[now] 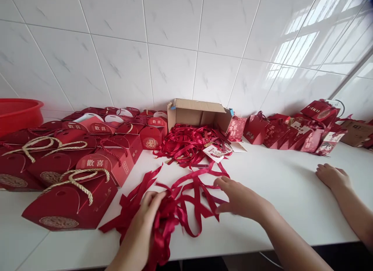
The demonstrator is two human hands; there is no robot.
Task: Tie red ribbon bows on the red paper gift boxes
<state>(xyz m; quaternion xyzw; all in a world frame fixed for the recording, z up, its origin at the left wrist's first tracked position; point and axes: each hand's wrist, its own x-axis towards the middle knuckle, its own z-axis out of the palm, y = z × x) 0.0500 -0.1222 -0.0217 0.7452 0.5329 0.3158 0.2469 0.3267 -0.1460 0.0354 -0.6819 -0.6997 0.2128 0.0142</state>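
A white tiled wall (175,69) rose behind a white desk (279,181).
At the left sat a red tub (21,112), then rows of red boxes (100,203). The left hand (145,216) had its fingers closed around a bunch of ribbons (164,228) near the front edge. At mid-desk, a ribbon pile (182,141) spilled before a cardboard carton (201,105), with loose ribbons (197,201) nearer. Beside these, the right hand (240,197) spread its fingers wide; contact was unclear. Farther right came another person's hand (333,176).
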